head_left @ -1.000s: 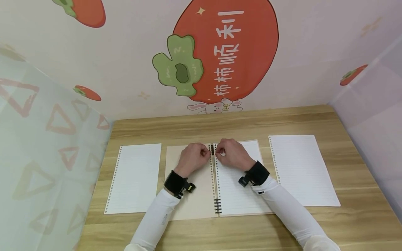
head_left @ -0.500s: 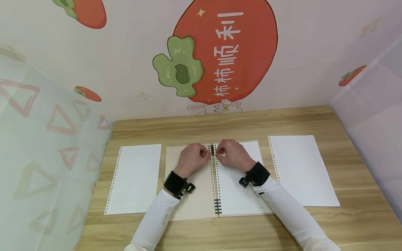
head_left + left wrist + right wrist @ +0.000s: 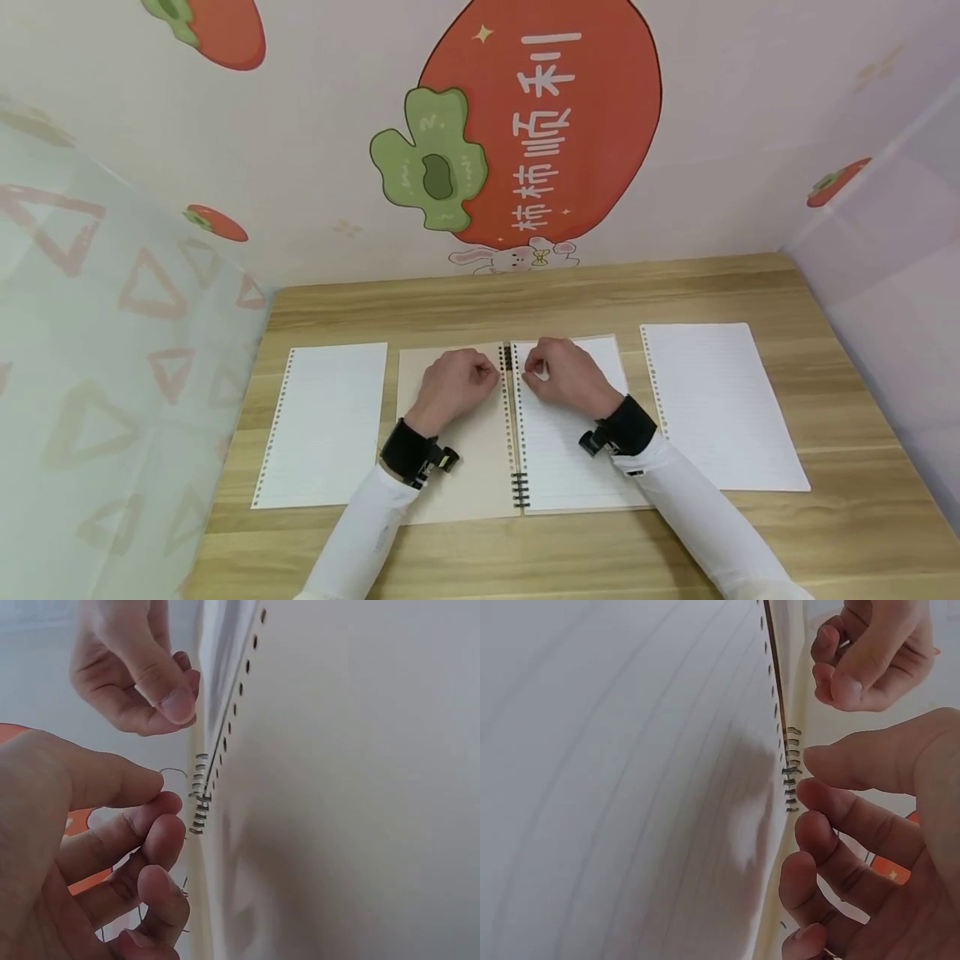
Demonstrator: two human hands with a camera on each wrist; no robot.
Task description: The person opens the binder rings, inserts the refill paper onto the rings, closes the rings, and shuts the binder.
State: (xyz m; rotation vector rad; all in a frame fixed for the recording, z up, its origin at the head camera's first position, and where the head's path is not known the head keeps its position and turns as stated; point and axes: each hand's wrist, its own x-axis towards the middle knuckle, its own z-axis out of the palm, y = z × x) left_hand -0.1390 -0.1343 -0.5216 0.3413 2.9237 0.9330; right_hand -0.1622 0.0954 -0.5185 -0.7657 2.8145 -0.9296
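Observation:
A notebook lies spread on the table, with a tan page or cover point(image 3: 468, 492) on its left side and white lined paper point(image 3: 566, 475) on its right. Dark binding rings join the halves at the top point(image 3: 507, 358) and bottom point(image 3: 521, 490). My left hand point(image 3: 456, 387) hovers over the tan side, fingers loosely curled, beside the upper rings point(image 3: 200, 784). Across the spine, my right hand point(image 3: 572, 377) is over the lined paper with thumb and forefinger slightly apart, near those rings point(image 3: 792, 769). Neither hand visibly holds anything.
One loose white punched sheet point(image 3: 326, 425) lies left of the notebook, and another lined one point(image 3: 723, 400) lies to its right. The wooden table point(image 3: 480, 558) ends at a decorated back wall point(image 3: 315, 183), with further walls at both sides.
Both hands have drawn back slightly from the upper rings, the left toward the left and the right toward the right. Notebook and loose sheets stay put; the head view has shifted a little.

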